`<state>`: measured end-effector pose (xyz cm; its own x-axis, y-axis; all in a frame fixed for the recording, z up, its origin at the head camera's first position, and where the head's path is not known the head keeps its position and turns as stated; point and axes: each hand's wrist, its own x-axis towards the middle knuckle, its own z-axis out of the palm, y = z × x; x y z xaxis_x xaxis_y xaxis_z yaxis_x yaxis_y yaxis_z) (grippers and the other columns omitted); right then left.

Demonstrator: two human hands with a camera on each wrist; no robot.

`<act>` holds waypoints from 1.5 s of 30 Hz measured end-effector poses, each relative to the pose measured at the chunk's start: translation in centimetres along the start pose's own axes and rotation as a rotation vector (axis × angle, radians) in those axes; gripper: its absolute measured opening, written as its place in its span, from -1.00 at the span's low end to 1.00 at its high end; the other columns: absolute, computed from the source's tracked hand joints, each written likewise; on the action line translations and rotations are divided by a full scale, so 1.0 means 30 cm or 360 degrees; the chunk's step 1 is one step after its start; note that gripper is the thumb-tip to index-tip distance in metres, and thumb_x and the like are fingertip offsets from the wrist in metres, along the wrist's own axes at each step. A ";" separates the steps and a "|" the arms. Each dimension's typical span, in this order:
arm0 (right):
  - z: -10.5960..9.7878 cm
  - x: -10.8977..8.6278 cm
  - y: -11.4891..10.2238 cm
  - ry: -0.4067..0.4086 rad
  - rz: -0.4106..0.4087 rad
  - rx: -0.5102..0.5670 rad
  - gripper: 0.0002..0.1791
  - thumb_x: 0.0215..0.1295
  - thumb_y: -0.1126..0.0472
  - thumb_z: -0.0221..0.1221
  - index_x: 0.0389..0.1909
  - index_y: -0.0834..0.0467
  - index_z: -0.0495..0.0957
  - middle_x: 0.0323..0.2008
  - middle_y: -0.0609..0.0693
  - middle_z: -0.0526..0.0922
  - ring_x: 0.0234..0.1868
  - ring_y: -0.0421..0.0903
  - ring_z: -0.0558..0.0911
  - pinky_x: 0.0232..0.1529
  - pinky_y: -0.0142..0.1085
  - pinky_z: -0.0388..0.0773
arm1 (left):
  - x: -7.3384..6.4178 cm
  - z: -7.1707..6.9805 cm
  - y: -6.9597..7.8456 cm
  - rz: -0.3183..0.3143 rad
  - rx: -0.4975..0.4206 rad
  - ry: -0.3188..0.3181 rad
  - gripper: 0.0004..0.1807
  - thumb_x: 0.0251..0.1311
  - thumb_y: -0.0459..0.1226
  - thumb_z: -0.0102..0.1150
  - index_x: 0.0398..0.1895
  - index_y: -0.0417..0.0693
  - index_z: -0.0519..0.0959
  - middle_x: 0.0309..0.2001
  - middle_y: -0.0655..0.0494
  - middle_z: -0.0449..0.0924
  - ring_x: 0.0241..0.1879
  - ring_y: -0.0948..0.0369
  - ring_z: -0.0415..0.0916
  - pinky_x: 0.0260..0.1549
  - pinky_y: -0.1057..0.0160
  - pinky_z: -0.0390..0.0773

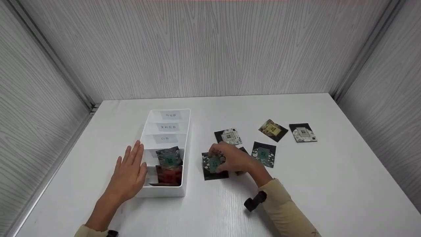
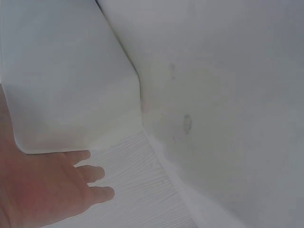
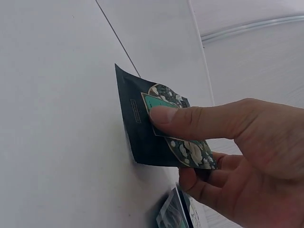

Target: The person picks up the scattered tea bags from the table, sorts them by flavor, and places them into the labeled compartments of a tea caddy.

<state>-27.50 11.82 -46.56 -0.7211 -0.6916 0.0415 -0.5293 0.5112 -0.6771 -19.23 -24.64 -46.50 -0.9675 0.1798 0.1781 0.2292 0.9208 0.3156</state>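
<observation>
My right hand point(image 1: 235, 158) pinches a dark tea sachet point(image 3: 145, 147) with a green label and white flower print, thumb on its face and fingers beneath. In the right wrist view the sachet is tilted, one edge close over the table. The left hand point(image 1: 128, 174) lies with straight fingers along the left side of a white divided box point(image 1: 161, 192). Inside the box, a green-labelled sachet point(image 1: 170, 158) leans in the fourth compartment from the back, and a red sachet point(image 1: 169, 175) occupies the nearest one. Paper labels with Chinese writing mark the three back compartments.
Right of the box lie a white-labelled sachet point(image 1: 229, 136), a yellow one point(image 1: 273, 130), another white one point(image 1: 303, 132) and a green one point(image 1: 264, 154). One more sachet point(image 1: 242, 150) is partly hidden behind the right hand. Wood-grain panels point(image 1: 210, 49) enclose the table.
</observation>
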 end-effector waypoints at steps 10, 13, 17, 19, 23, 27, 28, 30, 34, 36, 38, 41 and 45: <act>-0.054 -0.026 0.021 0.0116 -0.0003 0.0089 -0.59 0.20 0.37 0.43 0.06 0.13 0.61 0.04 -0.04 0.67 0.09 -0.07 0.62 0.09 -0.10 0.58 | 0.004 -0.004 0.007 0.0001 -0.0021 -0.0006 -0.31 0.59 -0.14 -0.29 0.63 -0.29 -0.07 0.65 -0.17 -0.16 0.60 -0.23 -0.25 0.45 -0.39 -0.18; -0.066 -0.031 0.025 0.0142 -0.0026 0.0105 -0.60 0.20 0.39 0.42 0.06 0.15 0.62 0.02 -0.04 0.68 0.06 -0.09 0.64 0.06 -0.12 0.60 | 0.003 -0.002 0.005 0.0004 -0.0014 0.0002 -0.31 0.58 -0.15 -0.28 0.63 -0.29 -0.06 0.65 -0.18 -0.15 0.60 -0.24 -0.25 0.44 -0.40 -0.17; -0.079 -0.034 0.031 0.0175 -0.0051 0.0109 -0.62 0.22 0.39 0.39 0.06 0.13 0.63 0.03 -0.05 0.69 0.07 -0.09 0.64 0.06 -0.11 0.59 | -0.001 -0.001 0.002 0.0003 -0.0012 0.0008 -0.31 0.58 -0.17 -0.26 0.63 -0.30 -0.06 0.64 -0.19 -0.14 0.59 -0.25 -0.23 0.44 -0.40 -0.16; -0.085 -0.036 0.036 0.0201 -0.0054 0.0097 -0.62 0.24 0.39 0.37 0.07 0.12 0.62 0.04 -0.07 0.68 0.08 -0.09 0.62 0.07 -0.10 0.58 | -0.001 -0.001 0.003 0.0003 -0.0017 0.0004 -0.31 0.58 -0.17 -0.26 0.63 -0.30 -0.07 0.64 -0.19 -0.15 0.60 -0.25 -0.24 0.44 -0.40 -0.17; -0.094 -0.041 0.043 0.0272 -0.0058 0.0098 -0.62 0.29 0.39 0.31 0.10 0.07 0.62 0.09 -0.09 0.65 0.13 -0.09 0.60 0.09 -0.07 0.56 | -0.002 -0.003 0.006 0.0000 -0.0020 0.0002 -0.31 0.58 -0.16 -0.27 0.63 -0.30 -0.07 0.65 -0.18 -0.15 0.60 -0.23 -0.26 0.44 -0.39 -0.18; -0.101 -0.044 0.041 0.0348 -0.0066 0.0112 -0.63 0.33 0.38 0.26 0.12 0.06 0.62 0.12 -0.09 0.64 0.14 -0.08 0.60 0.06 -0.07 0.58 | -0.002 -0.004 0.006 -0.0003 -0.0013 0.0001 -0.31 0.58 -0.17 -0.26 0.63 -0.30 -0.07 0.65 -0.18 -0.15 0.60 -0.23 -0.25 0.44 -0.40 -0.17; -0.102 -0.044 0.040 0.0368 -0.0069 0.0110 -0.64 0.34 0.38 0.26 0.12 0.06 0.61 0.11 -0.08 0.64 0.13 -0.08 0.60 0.05 -0.07 0.59 | -0.001 -0.004 0.006 -0.0001 -0.0010 0.0000 -0.31 0.57 -0.17 -0.26 0.63 -0.30 -0.07 0.65 -0.18 -0.15 0.60 -0.24 -0.25 0.44 -0.40 -0.16; -0.106 -0.043 0.036 0.0414 -0.0068 0.0115 -0.66 0.35 0.37 0.26 0.11 0.08 0.62 0.09 -0.06 0.65 0.11 -0.07 0.62 -0.01 -0.09 0.61 | 0.001 -0.006 0.005 0.0001 -0.0001 -0.0001 -0.30 0.57 -0.17 -0.26 0.63 -0.29 -0.08 0.65 -0.18 -0.15 0.60 -0.24 -0.25 0.44 -0.40 -0.16; -0.102 -0.036 0.027 0.0528 -0.0064 0.0131 -0.71 0.35 0.36 0.30 0.05 0.09 0.63 0.04 -0.05 0.67 0.06 -0.07 0.64 -0.10 -0.15 0.65 | 0.002 -0.004 -0.001 -0.0005 0.0008 -0.0003 -0.30 0.58 -0.16 -0.27 0.64 -0.28 -0.09 0.65 -0.17 -0.17 0.60 -0.23 -0.26 0.44 -0.39 -0.17; -0.101 -0.033 0.022 0.0581 -0.0056 0.0145 -0.72 0.35 0.35 0.31 0.04 0.07 0.63 0.02 -0.06 0.67 0.04 -0.09 0.65 -0.14 -0.18 0.66 | 0.003 -0.003 -0.003 -0.0005 0.0013 -0.0007 -0.30 0.58 -0.15 -0.27 0.64 -0.28 -0.09 0.65 -0.16 -0.17 0.60 -0.23 -0.25 0.44 -0.39 -0.17; -0.101 -0.032 0.018 0.0629 -0.0058 0.0173 -0.72 0.36 0.35 0.31 0.04 0.06 0.64 0.02 -0.06 0.67 0.01 -0.10 0.66 -0.16 -0.20 0.67 | 0.003 -0.002 -0.002 -0.0005 0.0011 -0.0019 -0.30 0.58 -0.15 -0.28 0.64 -0.27 -0.09 0.65 -0.16 -0.17 0.60 -0.23 -0.25 0.45 -0.39 -0.18; -0.102 -0.030 0.010 0.0701 -0.0096 0.0208 -0.72 0.37 0.37 0.29 0.04 0.08 0.63 0.03 -0.05 0.67 -0.05 -0.09 0.65 -0.18 -0.19 0.67 | 0.003 -0.002 0.000 0.0005 0.0003 -0.0030 -0.30 0.58 -0.15 -0.28 0.64 -0.29 -0.10 0.65 -0.17 -0.17 0.60 -0.24 -0.27 0.45 -0.39 -0.18; -0.104 -0.015 0.004 0.0770 -0.0168 0.0239 -0.72 0.40 0.39 0.25 0.07 0.11 0.62 0.04 -0.03 0.66 -0.07 -0.09 0.65 -0.16 -0.17 0.67 | 0.002 0.003 0.001 0.0010 -0.0011 -0.0017 -0.30 0.58 -0.17 -0.27 0.63 -0.32 -0.09 0.65 -0.19 -0.17 0.60 -0.25 -0.26 0.44 -0.40 -0.18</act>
<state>-28.64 13.76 -44.37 -0.8102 -0.4022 0.4263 -0.5660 0.3477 -0.7475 -19.29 -24.57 -46.55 -0.9670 0.1893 0.1703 0.2361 0.9172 0.3208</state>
